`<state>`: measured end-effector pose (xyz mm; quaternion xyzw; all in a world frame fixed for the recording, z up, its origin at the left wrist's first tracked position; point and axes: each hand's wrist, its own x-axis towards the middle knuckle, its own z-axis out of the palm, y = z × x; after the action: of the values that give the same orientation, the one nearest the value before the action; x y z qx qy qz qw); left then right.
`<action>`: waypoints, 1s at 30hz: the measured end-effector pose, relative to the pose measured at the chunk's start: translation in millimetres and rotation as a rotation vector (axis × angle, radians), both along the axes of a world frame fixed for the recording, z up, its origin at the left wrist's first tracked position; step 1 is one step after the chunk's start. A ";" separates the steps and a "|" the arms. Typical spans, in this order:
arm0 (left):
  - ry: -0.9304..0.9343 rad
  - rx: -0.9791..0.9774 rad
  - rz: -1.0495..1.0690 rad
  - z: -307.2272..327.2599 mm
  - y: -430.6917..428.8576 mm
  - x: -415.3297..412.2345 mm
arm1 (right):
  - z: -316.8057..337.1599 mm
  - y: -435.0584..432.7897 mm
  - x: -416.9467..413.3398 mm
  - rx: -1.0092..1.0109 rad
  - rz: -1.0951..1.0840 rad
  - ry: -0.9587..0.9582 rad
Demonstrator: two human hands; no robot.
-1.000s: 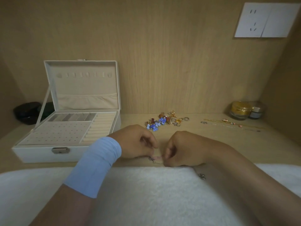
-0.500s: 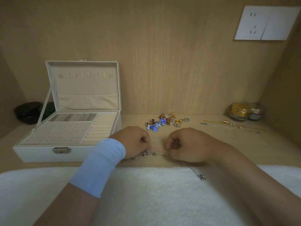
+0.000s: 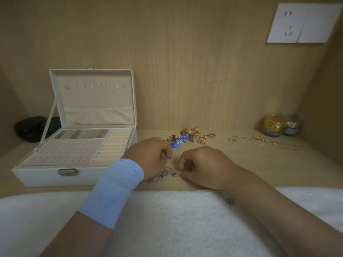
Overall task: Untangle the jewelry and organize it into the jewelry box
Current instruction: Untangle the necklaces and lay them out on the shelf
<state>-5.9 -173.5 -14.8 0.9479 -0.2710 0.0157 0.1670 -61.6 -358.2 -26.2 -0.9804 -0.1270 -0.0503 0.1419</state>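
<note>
We work at a wooden surface (image 3: 241,164) with a white fluffy towel (image 3: 167,219) laid along its near edge. The jewelry box (image 3: 78,149) is our landmark: it stands open, lid up, its trays bare as far as we can see.

To the right of the box, our left hand (image 3: 148,158), with a blue wristband (image 3: 113,191) on its wrist, lies nearest it, and our right hand (image 3: 206,167) lies further right again. Between the two hands runs the tangled chain (image 3: 165,174), a thin pinkish and silvery piece with small charms. Its long axis lies roughly level, pointing toward the box on one side and away from it on the other. The left fingers are curled shut with the bunched, charm-heavy end under them; the right fingers (image 3: 182,170) are pinched together on the other end. How firmly either grips we cannot tell.

We judge that the coming pull must go along that axis, the hands drawing apart, with the left hand better placed to carry the freed piece into the box.

Further from the box, behind the hands, lies a heap of colourful jewelry (image 3: 187,139), and beyond it two straight necklaces (image 3: 259,141). A small charm (image 3: 230,201) rests on the towel beside our right forearm.
</note>
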 end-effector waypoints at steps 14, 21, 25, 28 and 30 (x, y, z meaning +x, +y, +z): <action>0.105 0.044 -0.028 -4.7 -0.4 2.0 | 5.7 -17.3 2.9 -0.047 -0.107 0.059; 0.126 -0.312 -0.064 -7.7 -8.5 -0.7 | -2.3 -6.1 3.0 0.218 -0.041 -0.083; 0.360 -0.560 -0.030 -6.1 -10.1 -1.1 | -3.5 -3.4 4.5 0.568 -0.035 0.062; 0.435 -0.643 -0.060 -4.4 -5.9 1.6 | -4.7 -2.6 5.3 0.838 -0.034 0.185; 0.459 -0.695 -0.083 -2.0 -5.3 0.4 | -1.5 -0.1 4.3 1.061 -0.012 0.281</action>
<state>-5.5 -178.8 -16.8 0.8024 -0.2433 -0.1122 0.5333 -57.3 -358.3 -27.7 -0.7723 -0.0583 0.0233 0.6321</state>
